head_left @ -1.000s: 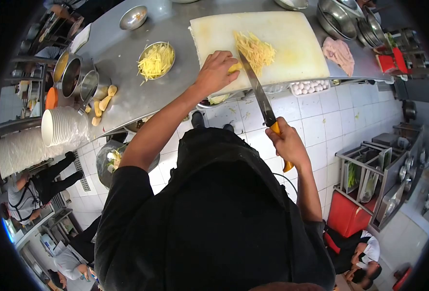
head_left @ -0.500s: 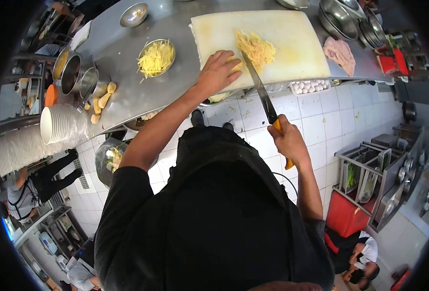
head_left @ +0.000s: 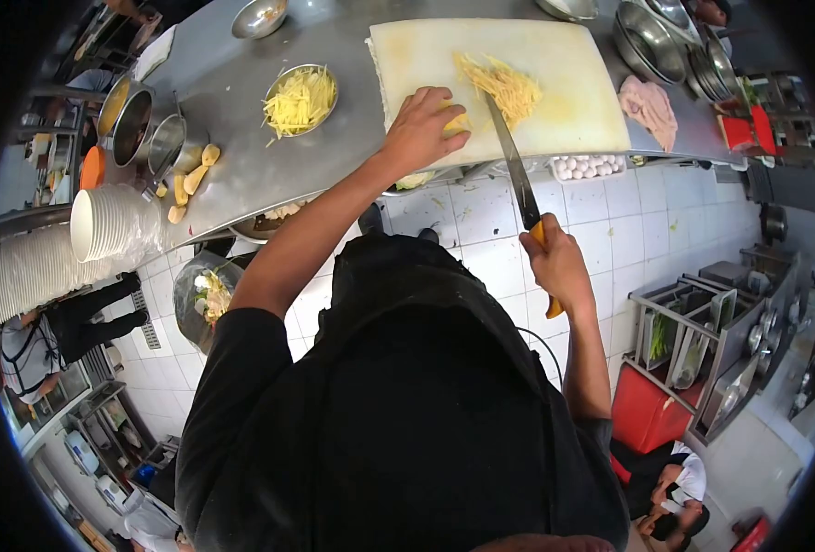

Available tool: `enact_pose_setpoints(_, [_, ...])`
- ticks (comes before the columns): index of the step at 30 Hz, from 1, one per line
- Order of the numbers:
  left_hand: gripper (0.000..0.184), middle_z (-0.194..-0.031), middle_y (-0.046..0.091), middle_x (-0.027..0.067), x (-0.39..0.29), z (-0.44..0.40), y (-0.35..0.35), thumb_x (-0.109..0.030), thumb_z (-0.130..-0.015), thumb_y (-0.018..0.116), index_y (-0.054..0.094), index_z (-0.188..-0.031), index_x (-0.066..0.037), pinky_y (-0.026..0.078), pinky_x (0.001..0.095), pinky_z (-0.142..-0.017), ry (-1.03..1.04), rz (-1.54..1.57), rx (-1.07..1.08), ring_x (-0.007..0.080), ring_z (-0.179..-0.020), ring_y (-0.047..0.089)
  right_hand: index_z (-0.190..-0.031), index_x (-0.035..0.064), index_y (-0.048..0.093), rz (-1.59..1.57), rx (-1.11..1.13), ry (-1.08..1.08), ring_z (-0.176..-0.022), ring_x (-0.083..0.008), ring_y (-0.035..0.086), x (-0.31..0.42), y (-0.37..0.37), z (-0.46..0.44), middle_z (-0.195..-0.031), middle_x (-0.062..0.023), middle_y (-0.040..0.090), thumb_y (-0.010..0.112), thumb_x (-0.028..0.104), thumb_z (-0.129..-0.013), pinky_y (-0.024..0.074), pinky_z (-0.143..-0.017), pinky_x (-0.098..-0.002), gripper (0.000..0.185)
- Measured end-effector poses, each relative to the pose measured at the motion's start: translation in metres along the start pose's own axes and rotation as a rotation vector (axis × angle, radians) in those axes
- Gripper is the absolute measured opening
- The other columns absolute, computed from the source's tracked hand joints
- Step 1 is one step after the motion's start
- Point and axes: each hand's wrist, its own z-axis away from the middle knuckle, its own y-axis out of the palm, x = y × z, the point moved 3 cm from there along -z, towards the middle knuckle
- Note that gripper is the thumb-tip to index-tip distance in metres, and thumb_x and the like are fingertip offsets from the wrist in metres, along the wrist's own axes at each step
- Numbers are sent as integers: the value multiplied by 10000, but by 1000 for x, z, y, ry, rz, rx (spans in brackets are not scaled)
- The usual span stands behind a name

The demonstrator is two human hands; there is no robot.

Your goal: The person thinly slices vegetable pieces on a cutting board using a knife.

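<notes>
My right hand [head_left: 559, 262] is wrapped round the yellow handle of a long knife [head_left: 515, 170]. Its blade reaches over the near edge of a white cutting board [head_left: 573, 64], the tip against a pile of pale yellow shreds [head_left: 504, 90]. On the board's left part, my left hand [head_left: 426, 127] has its fingers bent over a yellow piece [head_left: 458, 120], partly hidden beneath them. A gap of bare board separates that piece from the blade. To the left, a metal bowl [head_left: 332, 99] holds more yellow strips [head_left: 299, 101].
Pale peeled pieces [head_left: 194, 180], metal pots [head_left: 131, 127] and stacked white bowls [head_left: 104, 225] stand at left. Raw pinkish meat [head_left: 648, 110] and metal bowls [head_left: 648, 44] lie right of the board. Eggs [head_left: 588, 167] sit below the counter edge. Other people are at the sides.
The knife has moved right, pushing the shreds along, and the gap between blade and left hand has widened. My left hand keeps its place over the yellow piece. The view has shifted slightly.
</notes>
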Motion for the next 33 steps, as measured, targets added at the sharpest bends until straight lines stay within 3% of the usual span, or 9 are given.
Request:
enact_pose_setpoints(5, [376, -1246, 572, 133, 1, 4, -6, -262, -804, 757, 700, -1109, -50, 438, 431, -1016, -40, 58, -30, 317, -1184, 523, -987, -14, 485, 27, 42, -29, -777, -508, 629, 11, -3, 15, -753, -288, 648, 624, 182, -946, 484, -710, -554, 244])
enact_pose_setpoints(8, [358, -1247, 572, 133, 8, 6, 0, -255, -800, 762, 708, -1092, -55, 444, 429, -1018, -58, 77, -29, 330, -1181, 522, -990, -6, 479, 28, 26, -108, -690, -479, 615, -1, 8, 15, -719, -270, 624, 640, 188, -950, 465, -645, -504, 256])
enact_pose_setpoints(20, [114, -1200, 586, 66, -11, 7, -5, -113, -772, 702, 761, -869, -103, 390, 408, -999, 92, -108, -42, 257, -1195, 504, -1024, -1, 468, 80, 9, -54, -750, -507, 611, -4, 7, 21, -752, -275, 638, 636, 196, -948, 465, -677, -525, 270])
enact_pose_setpoints(26, [172, -1198, 592, 73, -13, 8, -12, -112, -778, 703, 758, -940, -90, 397, 419, -1011, 154, -48, 29, 272, -1191, 509, -1027, 0, 470, 80, 5, -114, -719, -499, 611, -7, 8, 28, -732, -261, 636, 643, 179, -942, 465, -653, -520, 263])
enact_pose_setpoints(29, [241, -1212, 585, 89, -13, 13, -19, -135, -788, 719, 744, -1024, -88, 414, 421, -1006, 90, 6, 6, 293, -1187, 514, -1031, -6, 489, 52, 99, -2, -803, -507, 616, 1, -1, 37, -781, -296, 643, 634, 200, -945, 475, -747, -553, 266])
enact_pose_setpoints(33, [299, -1232, 563, 88, 0, 15, -21, -174, -777, 739, 735, -1064, -89, 433, 420, -977, 21, 23, -29, 274, -1211, 496, -1026, -3, 485, 17, 168, 50, -756, -500, 626, 3, -4, 46, -765, -282, 649, 637, 199, -945, 486, -721, -537, 265])
